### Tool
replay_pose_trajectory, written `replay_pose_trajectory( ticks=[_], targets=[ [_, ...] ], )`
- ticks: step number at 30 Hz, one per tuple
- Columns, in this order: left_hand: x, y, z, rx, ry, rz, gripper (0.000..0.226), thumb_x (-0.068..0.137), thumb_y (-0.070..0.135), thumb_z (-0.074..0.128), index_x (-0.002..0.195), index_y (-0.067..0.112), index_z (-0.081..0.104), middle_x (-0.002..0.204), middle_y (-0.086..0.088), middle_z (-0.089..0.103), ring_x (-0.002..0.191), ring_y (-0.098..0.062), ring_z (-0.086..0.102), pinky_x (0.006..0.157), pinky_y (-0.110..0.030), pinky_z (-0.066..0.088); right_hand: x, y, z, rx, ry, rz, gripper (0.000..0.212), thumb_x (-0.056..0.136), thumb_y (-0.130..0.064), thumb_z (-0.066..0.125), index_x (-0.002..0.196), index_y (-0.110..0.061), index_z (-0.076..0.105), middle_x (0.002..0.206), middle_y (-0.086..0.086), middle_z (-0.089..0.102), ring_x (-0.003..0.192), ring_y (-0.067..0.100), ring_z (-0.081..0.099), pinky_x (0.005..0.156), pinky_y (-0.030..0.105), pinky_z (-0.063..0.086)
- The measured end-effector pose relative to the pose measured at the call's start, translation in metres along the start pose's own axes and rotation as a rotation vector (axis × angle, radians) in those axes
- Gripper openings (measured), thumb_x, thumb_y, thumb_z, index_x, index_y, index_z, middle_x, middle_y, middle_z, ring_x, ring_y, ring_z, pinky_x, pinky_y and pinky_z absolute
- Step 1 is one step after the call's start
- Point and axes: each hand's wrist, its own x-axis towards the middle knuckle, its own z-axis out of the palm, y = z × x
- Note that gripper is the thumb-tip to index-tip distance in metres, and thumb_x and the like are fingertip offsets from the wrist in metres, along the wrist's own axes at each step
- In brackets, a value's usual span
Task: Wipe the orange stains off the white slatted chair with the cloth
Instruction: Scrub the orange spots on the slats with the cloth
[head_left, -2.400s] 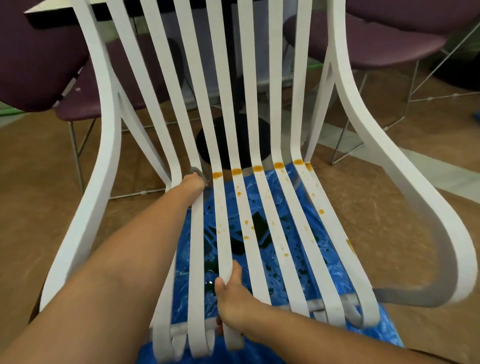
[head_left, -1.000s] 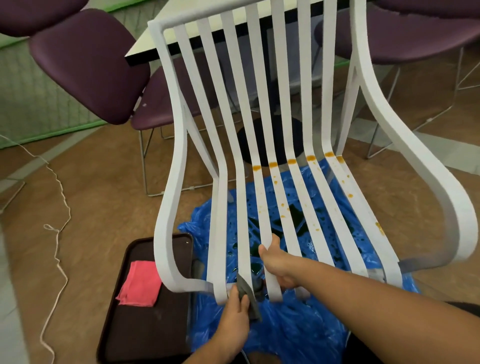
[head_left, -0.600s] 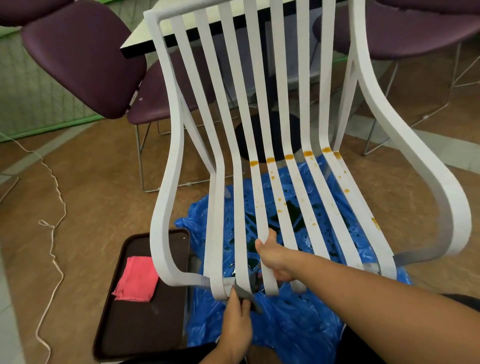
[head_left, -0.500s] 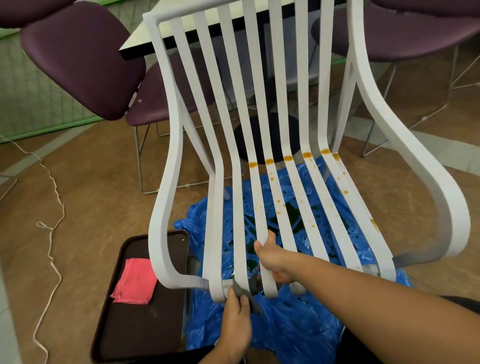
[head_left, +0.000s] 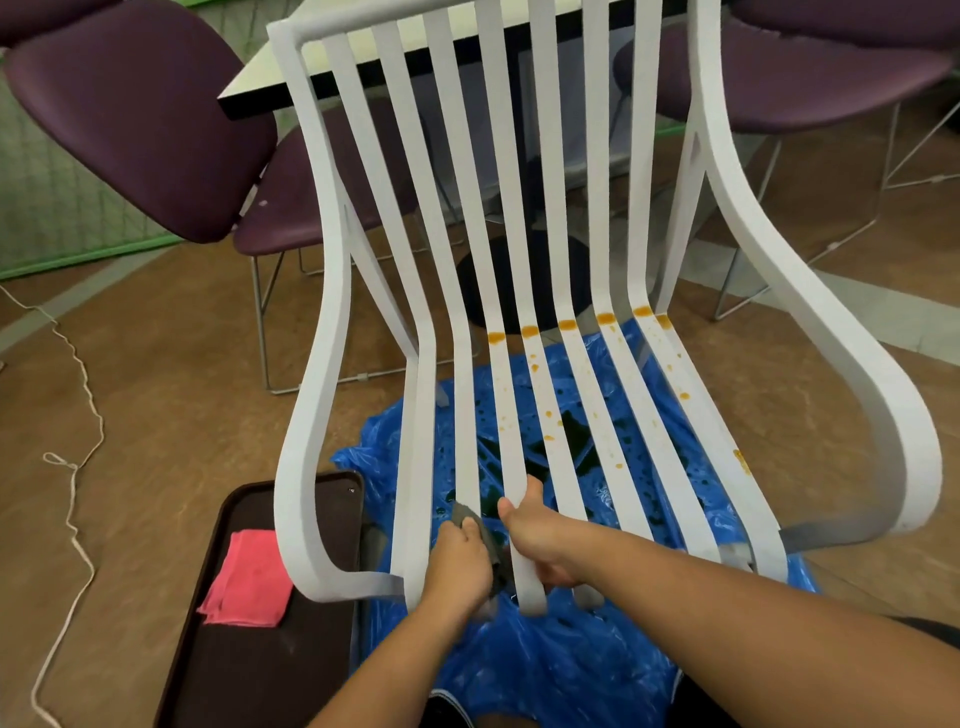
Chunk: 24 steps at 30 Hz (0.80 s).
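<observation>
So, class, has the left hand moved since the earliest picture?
Yes: the left hand went from the seat-back bend of the chair to its slats' front ends.

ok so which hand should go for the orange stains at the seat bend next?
Left, probably. The left hand holds the grey cloth by the slats' front ends, while the right hand grips a slat and carries no cloth. The orange stains lie further up the seat.
</observation>
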Motion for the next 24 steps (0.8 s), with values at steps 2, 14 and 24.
replay_pose_trajectory(
  ticks=[2, 14, 24],
  targets=[
    [0.015, 0.015, -0.005, 0.079, -0.036, -0.037, 0.038, 0.11, 0.035, 0.024, 0.119, 0.007, 0.048, 0.108, -0.01, 0.058, 0.095, -0.023, 0.056, 0.08, -0.034, 0.042, -0.003, -0.001, 0.0, 0.034, -0.014, -0.002, 0.048, 0.107, -0.036, 0.03, 0.149, -0.037, 0.007, 0.099, 0.012, 0.056, 0.073, 0.023, 0.059, 0.055, 0.035, 0.055],
    [0.115, 0.124, -0.018, 0.109, 0.055, -0.12, 0.044, 0.11, 0.018, 0.031, 0.151, 0.001, 0.03, 0.151, -0.019, 0.039, 0.136, -0.032, 0.045, 0.104, -0.036, 0.039, 0.0, -0.002, -0.002, 0.053, -0.06, 0.018, 0.047, 0.107, -0.037, 0.032, 0.147, -0.038, 0.007, 0.09, 0.012, 0.048, 0.067, 0.021, 0.055, 0.071, 0.042, 0.063],
    [0.206, 0.157, -0.003, 0.343, 0.128, 0.065, 0.053, 0.105, 0.021, 0.04, 0.155, 0.01, 0.027, 0.155, -0.019, 0.038, 0.135, -0.038, 0.046, 0.1, -0.043, 0.039, 0.008, 0.002, -0.005, 0.075, -0.108, 0.004, 0.054, 0.107, -0.036, 0.03, 0.149, -0.042, -0.004, 0.102, 0.01, 0.05, 0.06, 0.018, 0.054, 0.066, 0.039, 0.062]
  ],
)
